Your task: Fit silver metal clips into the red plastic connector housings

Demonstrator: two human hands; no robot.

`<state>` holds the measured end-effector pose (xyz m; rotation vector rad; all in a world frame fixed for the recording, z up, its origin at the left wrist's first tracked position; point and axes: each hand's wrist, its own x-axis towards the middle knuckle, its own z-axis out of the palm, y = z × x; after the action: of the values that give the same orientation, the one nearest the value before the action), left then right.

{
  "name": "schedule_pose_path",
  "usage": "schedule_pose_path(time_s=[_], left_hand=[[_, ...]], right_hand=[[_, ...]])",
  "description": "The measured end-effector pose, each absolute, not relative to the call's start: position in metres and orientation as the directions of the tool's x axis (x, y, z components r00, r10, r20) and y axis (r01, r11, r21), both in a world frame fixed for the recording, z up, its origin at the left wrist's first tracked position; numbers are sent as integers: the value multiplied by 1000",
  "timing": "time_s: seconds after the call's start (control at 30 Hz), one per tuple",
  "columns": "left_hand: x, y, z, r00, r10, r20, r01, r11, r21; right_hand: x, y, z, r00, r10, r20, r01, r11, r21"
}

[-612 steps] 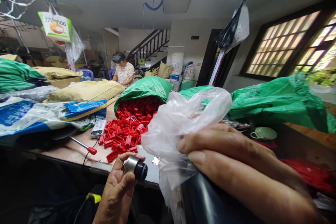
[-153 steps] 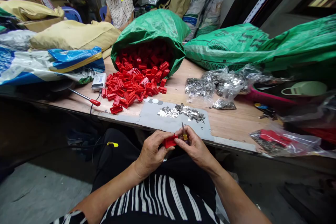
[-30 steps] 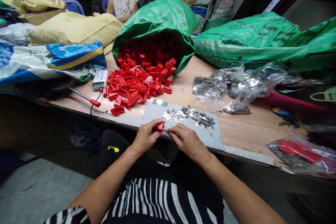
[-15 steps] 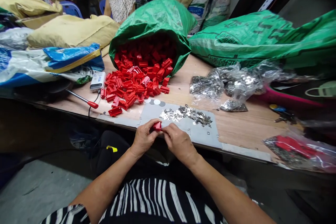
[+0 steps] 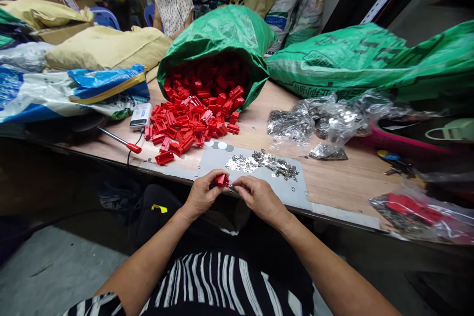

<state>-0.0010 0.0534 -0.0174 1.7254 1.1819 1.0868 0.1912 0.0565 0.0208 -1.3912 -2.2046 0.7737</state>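
My left hand (image 5: 202,193) is closed around a small red plastic part (image 5: 222,179) at the table's near edge. My right hand (image 5: 259,199) is pinched on a thin tool whose metal tip (image 5: 231,186) touches that part; most of the tool is hidden in the fingers. Just beyond the hands, small shiny metal pieces (image 5: 263,162) lie scattered on a grey plate (image 5: 296,190). A pile of red plastic parts (image 5: 188,121) spills from an open green sack (image 5: 222,34) further back.
Clear bags of metal pieces (image 5: 318,121) lie right of the pile. More green sacks (image 5: 370,59), a red-handled tool (image 5: 120,140), a white device (image 5: 140,116) and a bag with red parts (image 5: 418,212) crowd the wooden table (image 5: 344,177). Another person (image 5: 172,2) sits behind.
My hands stay at the table edge on the same red part. Half a second ago the right hand pressed close against it; now it has drawn back slightly and the tool tip shows.
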Motion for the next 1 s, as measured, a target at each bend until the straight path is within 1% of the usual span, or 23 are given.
schedule_pose_path(time_s=[0.17,0.3,0.47,0.53,0.6,0.73,0.8,0.9,0.93,1.0], left_hand=[[0,53,-13,206,956,208,316,-266,911],[1,53,-14,205,955,213,332,-273,903],[4,52,-17,170,959,227,372,-275,887],[6,51,-18,143,964,223,392,-262,882],[7,50,-17,127,968,216,400,-249,882],[8,49,-14,120,970,212,364,-241,900],[8,48,-13,100,971,216,323,-237,916],[10,44,-13,58,974,219,265,-226,937],[11,42,-12,45,975,218,237,-222,946],[14,37,-9,20,980,200,134,-201,970]], right_hand=[[193,58,19,-421,904,70,674,363,-643],[192,59,21,-422,905,44,700,356,-619],[184,55,26,-392,920,-3,775,329,-540],[180,51,26,-369,929,3,796,318,-516],[177,48,24,-351,936,27,797,314,-516],[178,46,17,-357,932,67,761,332,-557],[182,47,15,-371,925,87,715,344,-608],[191,45,14,-376,911,169,618,382,-687],[194,43,15,-377,908,185,588,389,-710],[201,38,17,-389,907,161,539,366,-759]])
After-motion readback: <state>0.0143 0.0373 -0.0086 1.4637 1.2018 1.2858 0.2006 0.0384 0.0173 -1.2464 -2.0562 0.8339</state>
